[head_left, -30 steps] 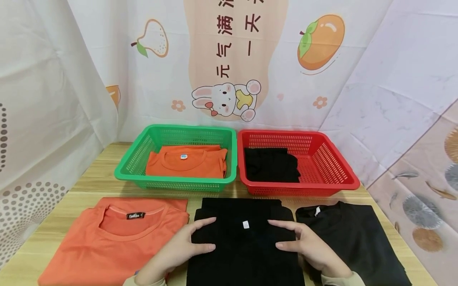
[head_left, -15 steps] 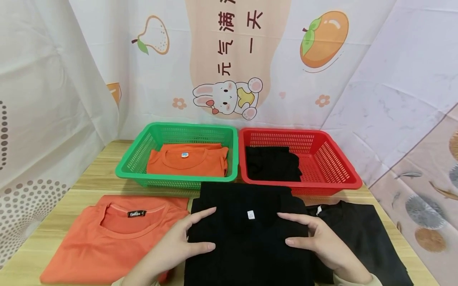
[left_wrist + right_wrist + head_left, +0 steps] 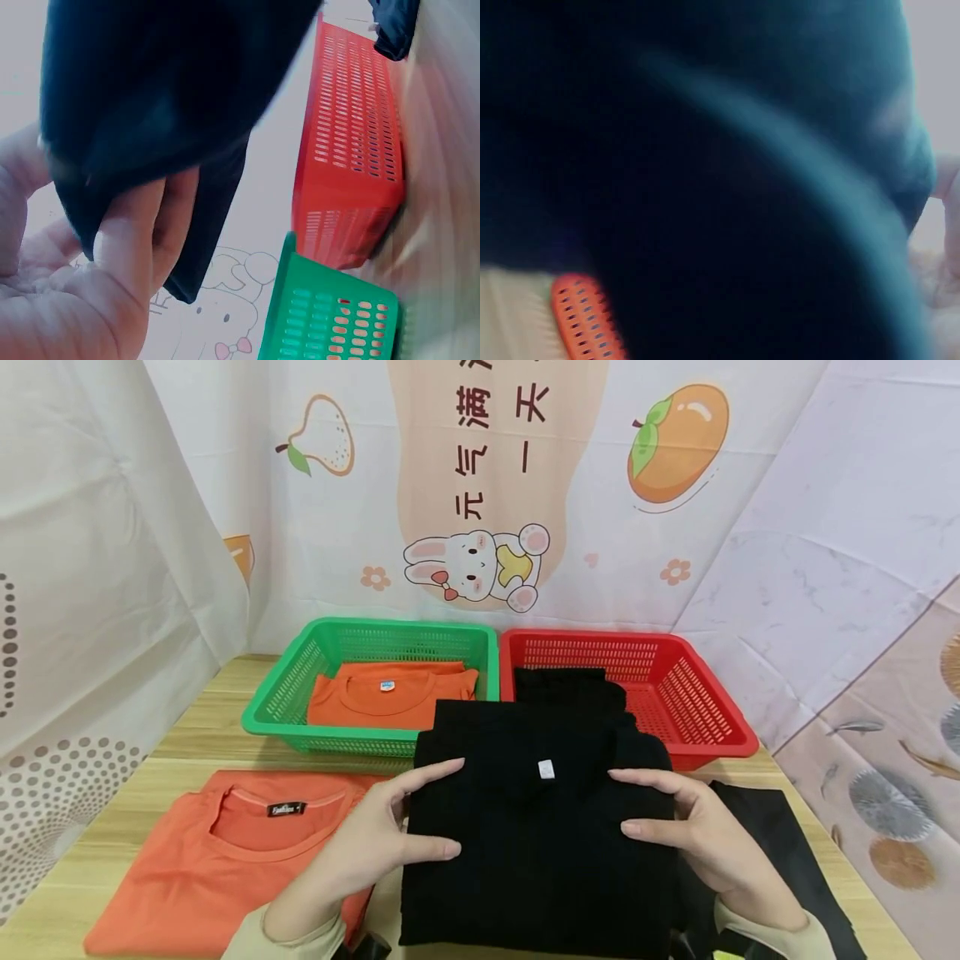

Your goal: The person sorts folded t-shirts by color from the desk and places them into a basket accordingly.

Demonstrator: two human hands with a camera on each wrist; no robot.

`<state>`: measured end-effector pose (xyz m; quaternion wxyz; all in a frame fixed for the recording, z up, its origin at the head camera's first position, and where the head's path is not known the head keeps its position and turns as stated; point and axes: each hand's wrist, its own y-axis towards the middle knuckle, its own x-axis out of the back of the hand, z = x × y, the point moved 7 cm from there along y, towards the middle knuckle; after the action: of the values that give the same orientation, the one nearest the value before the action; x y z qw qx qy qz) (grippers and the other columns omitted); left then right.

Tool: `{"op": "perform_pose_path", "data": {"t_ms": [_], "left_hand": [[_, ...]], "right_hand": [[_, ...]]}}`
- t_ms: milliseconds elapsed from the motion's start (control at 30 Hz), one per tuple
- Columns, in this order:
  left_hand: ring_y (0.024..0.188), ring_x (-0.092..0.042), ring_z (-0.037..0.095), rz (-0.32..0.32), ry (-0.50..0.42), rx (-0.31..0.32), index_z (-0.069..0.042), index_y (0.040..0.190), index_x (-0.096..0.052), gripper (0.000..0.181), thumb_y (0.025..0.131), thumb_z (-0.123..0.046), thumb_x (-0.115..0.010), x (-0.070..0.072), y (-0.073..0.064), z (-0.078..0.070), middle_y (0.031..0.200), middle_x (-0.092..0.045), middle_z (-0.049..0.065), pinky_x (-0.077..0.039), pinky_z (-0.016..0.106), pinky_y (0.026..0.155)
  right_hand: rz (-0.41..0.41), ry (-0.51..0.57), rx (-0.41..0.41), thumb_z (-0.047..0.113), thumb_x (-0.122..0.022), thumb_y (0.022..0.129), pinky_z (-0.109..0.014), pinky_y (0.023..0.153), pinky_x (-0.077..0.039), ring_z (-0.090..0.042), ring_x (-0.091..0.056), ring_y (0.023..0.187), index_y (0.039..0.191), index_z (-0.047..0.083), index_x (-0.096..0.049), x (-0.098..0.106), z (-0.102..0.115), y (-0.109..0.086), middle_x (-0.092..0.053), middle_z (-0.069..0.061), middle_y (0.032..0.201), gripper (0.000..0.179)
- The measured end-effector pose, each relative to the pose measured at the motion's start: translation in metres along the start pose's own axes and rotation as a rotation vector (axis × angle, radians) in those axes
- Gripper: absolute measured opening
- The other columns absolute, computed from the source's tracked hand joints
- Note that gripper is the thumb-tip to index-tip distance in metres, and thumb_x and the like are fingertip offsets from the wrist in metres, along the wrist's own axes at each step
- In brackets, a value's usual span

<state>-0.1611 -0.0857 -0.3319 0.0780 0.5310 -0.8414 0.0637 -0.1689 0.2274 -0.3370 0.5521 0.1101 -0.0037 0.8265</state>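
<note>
Both hands hold up a folded black T-shirt (image 3: 536,843) with a small white neck label, raised over the table in the head view. My left hand (image 3: 390,827) grips its left side, thumb and index finger on top; the left wrist view shows other fingers of the left hand (image 3: 112,255) underneath the cloth. The right side is gripped by my right hand (image 3: 693,827) in the same manner. In the right wrist view the black T-shirt (image 3: 705,187) fills most of the picture. Its far edge overlaps the front of the red basket (image 3: 705,710) in the head view.
Inside the red basket lies folded black cloth (image 3: 570,687). A green basket (image 3: 337,737) beside it holds a folded orange T-shirt (image 3: 390,702). On the wooden table (image 3: 187,735), another orange T-shirt (image 3: 232,877) lies left, and a black garment (image 3: 787,860) lies right, partly covered.
The black T-shirt has risen off the table and moved forward and right, toward the red basket, with both hands holding its sides. The baskets and other garments have stayed put.
</note>
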Motion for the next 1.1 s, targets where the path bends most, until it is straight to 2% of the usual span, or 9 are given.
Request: {"op": "perform_pose_path", "data": {"t_ms": [100, 267, 433, 567, 700, 800, 867, 933, 1100], "left_hand": [[0.110, -0.064, 0.023, -0.045, -0.062, 0.013, -0.025, 0.142, -0.055, 0.069, 0.080, -0.017, -0.083, 0.005, 0.007, -0.001, 0.136, -0.062, 0.008, -0.055, 0.033, 0.089], [0.127, -0.052, 0.017, -0.188, -0.124, 0.060, -0.026, 0.133, -0.064, 0.058, 0.078, -0.017, -0.084, 0.015, 0.015, 0.000, 0.139, -0.059, -0.005, -0.045, 0.035, 0.103], [0.136, -0.044, 0.012, -0.289, -0.202, 0.042, -0.023, 0.130, -0.067, 0.052, 0.080, -0.015, -0.082, 0.016, 0.022, -0.006, 0.139, -0.059, -0.006, -0.039, 0.037, 0.112], [0.133, -0.047, 0.013, -0.326, -0.258, 0.006, -0.019, 0.131, -0.066, 0.051, 0.083, -0.011, -0.079, 0.015, 0.029, -0.011, 0.137, -0.059, -0.002, -0.042, 0.037, 0.111], [0.136, -0.046, 0.011, -0.306, -0.304, -0.007, -0.021, 0.134, -0.063, 0.051, 0.085, -0.012, -0.077, 0.012, 0.040, -0.010, 0.141, -0.057, -0.004, -0.044, 0.032, 0.109], [0.138, -0.044, 0.014, -0.252, -0.332, -0.008, -0.023, 0.136, -0.061, 0.052, 0.088, -0.013, -0.075, 0.010, 0.052, -0.007, 0.144, -0.054, -0.004, -0.048, 0.032, 0.105], [0.141, -0.040, 0.014, -0.219, -0.324, -0.001, -0.025, 0.137, -0.060, 0.051, 0.089, -0.013, -0.073, 0.008, 0.059, -0.005, 0.146, -0.051, -0.007, -0.047, 0.032, 0.105], [0.140, -0.042, 0.018, -0.189, -0.310, 0.000, -0.027, 0.138, -0.059, 0.052, 0.090, -0.013, -0.072, 0.006, 0.066, -0.004, 0.147, -0.051, -0.005, -0.046, 0.037, 0.107], [0.148, -0.029, 0.020, -0.161, -0.213, -0.016, -0.030, 0.139, -0.058, 0.057, 0.088, -0.011, -0.075, 0.002, 0.081, -0.006, 0.156, -0.039, -0.008, -0.031, 0.045, 0.119]], "right_hand": [[-0.004, 0.042, 0.008, -0.010, -0.062, 0.088, -0.025, 0.083, -0.055, -0.005, -0.046, 0.121, 0.139, 0.010, -0.057, 0.004, 0.006, 0.004, -0.056, 0.009, 0.137, 0.055], [0.098, 0.219, 0.058, -0.019, -0.055, 0.088, -0.033, 0.088, -0.058, -0.016, -0.067, 0.111, 0.146, 0.009, -0.046, 0.002, 0.018, 0.011, -0.066, -0.001, 0.130, 0.065], [0.121, 0.352, 0.128, -0.026, -0.048, 0.086, -0.035, 0.089, -0.057, -0.017, -0.066, 0.116, 0.150, 0.008, -0.040, 0.004, 0.030, 0.019, -0.065, -0.006, 0.131, 0.073], [-0.023, 0.352, 0.156, -0.027, -0.050, 0.084, -0.034, 0.087, -0.058, -0.015, -0.066, 0.114, 0.149, 0.007, -0.043, 0.012, 0.032, 0.024, -0.062, -0.004, 0.134, 0.073], [-0.249, 0.298, 0.153, -0.025, -0.056, 0.084, -0.026, 0.081, -0.059, -0.006, -0.060, 0.114, 0.144, 0.008, -0.052, 0.024, 0.030, 0.024, -0.043, 0.001, 0.149, 0.068], [-0.406, 0.275, 0.140, -0.023, -0.061, 0.082, -0.022, 0.071, -0.058, -0.004, -0.062, 0.097, 0.136, 0.009, -0.060, 0.034, 0.029, 0.023, -0.055, 0.001, 0.133, 0.063], [-0.488, 0.274, 0.139, -0.022, -0.064, 0.080, -0.022, 0.066, -0.058, -0.007, -0.064, 0.082, 0.129, 0.009, -0.065, 0.040, 0.028, 0.024, -0.064, 0.002, 0.102, 0.059], [-0.537, 0.279, 0.150, -0.023, -0.065, 0.079, -0.023, 0.064, -0.058, -0.008, -0.064, 0.075, 0.123, 0.008, -0.068, 0.045, 0.027, 0.026, -0.066, 0.003, 0.085, 0.054], [-0.584, 0.326, 0.172, -0.021, -0.065, 0.081, -0.025, 0.067, -0.060, -0.010, -0.070, 0.078, 0.116, 0.007, -0.072, 0.057, 0.025, 0.031, -0.074, 0.003, 0.091, 0.045]]}}
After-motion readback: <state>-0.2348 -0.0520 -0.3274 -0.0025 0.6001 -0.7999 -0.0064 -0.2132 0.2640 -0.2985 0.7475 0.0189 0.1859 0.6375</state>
